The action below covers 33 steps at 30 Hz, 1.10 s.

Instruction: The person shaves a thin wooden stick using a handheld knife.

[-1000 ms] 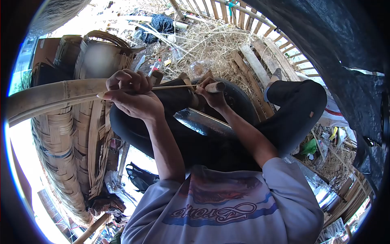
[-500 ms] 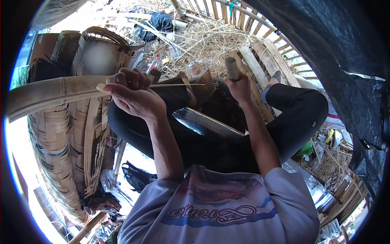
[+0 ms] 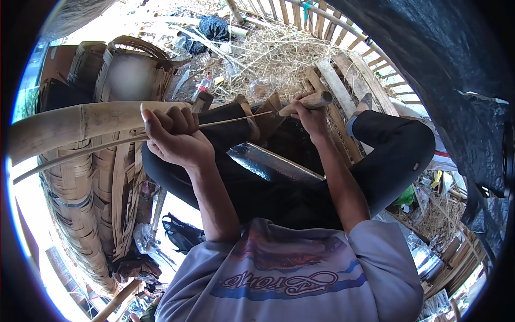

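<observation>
My left hand (image 3: 181,140) is closed in a fist around a thin bamboo strip (image 3: 236,120). The strip runs from the lower left, through the fist, to a tip near my right hand. Behind the fist lies a thick bamboo pole (image 3: 104,119), apart from the strip along much of its length. My right hand (image 3: 311,119) is wrapped round a stout wooden handle (image 3: 317,100), tilted with its thick end to the right. What the handle belongs to cannot be made out. The strip's tip (image 3: 268,112) lies just left of the handle's narrow end.
Woven bamboo baskets (image 3: 75,214) stand at my left. Straw (image 3: 284,51), a plastic bottle (image 3: 203,85) and dark plastic bags (image 3: 212,28) litter the ground ahead. Wooden planks (image 3: 343,83) lie beyond my right hand. A slatted bamboo fence (image 3: 322,24) and dark sheeting (image 3: 445,48) border the right.
My right hand has turned the wooden handle from upright to tilted, its narrow end now leftward. The strip at left has dropped away from the pole, and my left thumb points more upward.
</observation>
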{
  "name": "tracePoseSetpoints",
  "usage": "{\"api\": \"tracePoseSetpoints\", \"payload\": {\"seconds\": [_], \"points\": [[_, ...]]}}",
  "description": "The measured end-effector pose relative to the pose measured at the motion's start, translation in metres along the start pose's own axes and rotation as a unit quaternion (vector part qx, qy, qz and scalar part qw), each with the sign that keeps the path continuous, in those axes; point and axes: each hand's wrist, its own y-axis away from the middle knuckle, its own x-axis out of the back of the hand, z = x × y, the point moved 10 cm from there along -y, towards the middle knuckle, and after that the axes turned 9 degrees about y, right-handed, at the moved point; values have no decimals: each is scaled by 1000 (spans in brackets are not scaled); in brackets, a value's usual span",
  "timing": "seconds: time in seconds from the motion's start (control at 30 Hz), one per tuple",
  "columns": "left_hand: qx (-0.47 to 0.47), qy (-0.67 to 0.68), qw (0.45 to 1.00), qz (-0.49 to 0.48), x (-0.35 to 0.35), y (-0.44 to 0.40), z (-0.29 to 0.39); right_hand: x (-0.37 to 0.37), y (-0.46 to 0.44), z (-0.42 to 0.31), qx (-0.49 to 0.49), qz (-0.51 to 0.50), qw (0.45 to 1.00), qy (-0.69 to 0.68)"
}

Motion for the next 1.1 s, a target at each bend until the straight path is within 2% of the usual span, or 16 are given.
{"api": "tracePoseSetpoints", "payload": {"seconds": [0.1, 0.17, 0.2, 0.23, 0.37, 0.43, 0.47, 0.57, 0.6, 0.7, 0.73, 0.77, 0.83, 1.0, 1.07, 1.1], "points": [[5, 22, 999, 34, 11, 1, 0, -11, 3, -5, 49, -3, 998, -35], [-12, 3, 999, 50, 18, 5, 4, -27, 7, 24, 10, -53, 998, -35], [-16, 4, 998, 56, 20, 5, 6, -29, 6, 23, 82, -53, 992, 76], [-14, 4, 998, 57, 20, 6, 5, -27, 5, 35, 81, -53, 992, 77], [-41, -31, 994, 93, 27, 3, 11, -27, 6, 45, 42, -33, 998, -36], [-53, -43, 993, 101, 29, 4, 14, -23, 9, 31, 89, -7, 995, -38], [-58, -50, 991, 107, 28, 4, 15, -19, 11, 39, 114, 18, 992, 57], [-57, -46, 991, 110, 25, 2, 13, -14, 8, 50, 58, 26, 998, 30], [-51, -46, 991, 114, 28, 3, 13, -18, 7, 43, 64, 15, 998, -20], [-64, -70, 989, 111, 29, 5, 14, -24, 17, 26, 57, -4, 998, -24], [-63, -65, 991, 102, 28, 4, 15, -19, 19, 23, 149, 22, 986, 76], [-64, -61, 991, 100, 25, 3, 15, -15, 16, 26, 153, 24, 985, 76], [-59, -60, 990, 110, 27, 2, 14, -12, 10, 60, 47, 13, 999, -18], [-74, -69, 988, 115, 30, 5, 13, -19, 19, 32, 129, -24, 991, 30], [-77, -85, 986, 121, 28, 4, 15, -13, 16, 52, 24, -18, 999, -44], [-76, -85, 986, 119, 27, 5, 16, -13, 17, 51, 24, -15, 999, -45]]}}
